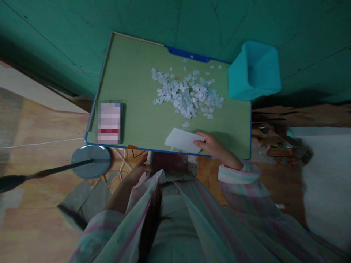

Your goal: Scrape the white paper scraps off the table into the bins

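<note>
A sheet of white paper or card lies low over the table's near edge, its right end pinched in my right hand. Just below that edge, my left hand is closed on the left rim of an open container with a dark reddish inside. The container sits against my body, partly under the table edge. Many small white paper pieces lie heaped and scattered on the green tabletop, beyond the sheet.
A turquoise bin stands at the table's back right corner, against the green wall. At the left front lies a blurred-out pink and white item. A round grey stool, cables and cardboard are on the floor around the table.
</note>
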